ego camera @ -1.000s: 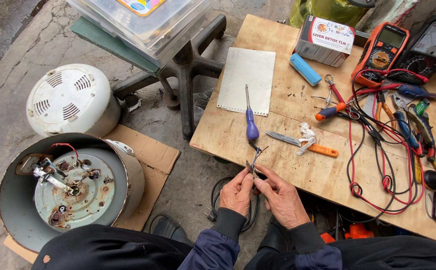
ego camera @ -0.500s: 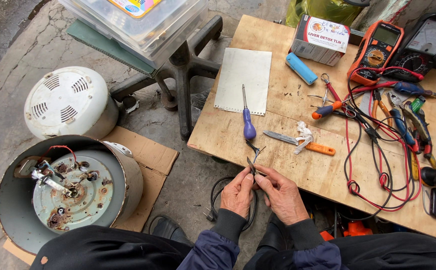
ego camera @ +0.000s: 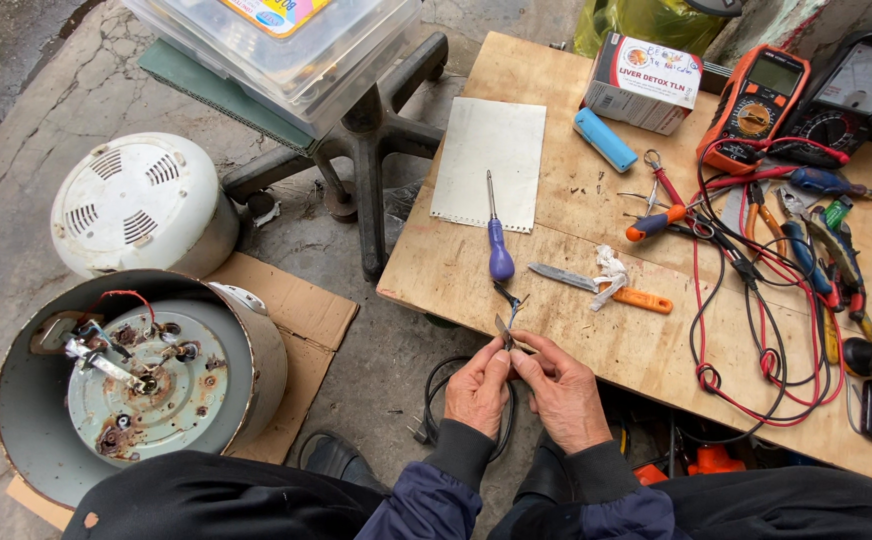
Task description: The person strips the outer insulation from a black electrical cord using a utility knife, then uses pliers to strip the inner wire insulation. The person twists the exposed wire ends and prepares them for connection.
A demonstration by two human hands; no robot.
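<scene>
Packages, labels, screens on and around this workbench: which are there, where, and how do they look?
Cardboard box: bench's far edge, white, red-orange print.
Digital multimeter: right of it, orange-black, grey screen.
Analog meter: far right, black, pale dial.
Plastic bin: top centre, clear, colourful label.

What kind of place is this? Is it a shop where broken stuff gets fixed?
Probably, yes: an outdoor repair spot on cracked concrete. A wooden board serves as workbench, strewn with screwdrivers, pliers and an orange multimeter. An opened cooker shell shows its wiring, while both hands pinch a small metal part.
</scene>
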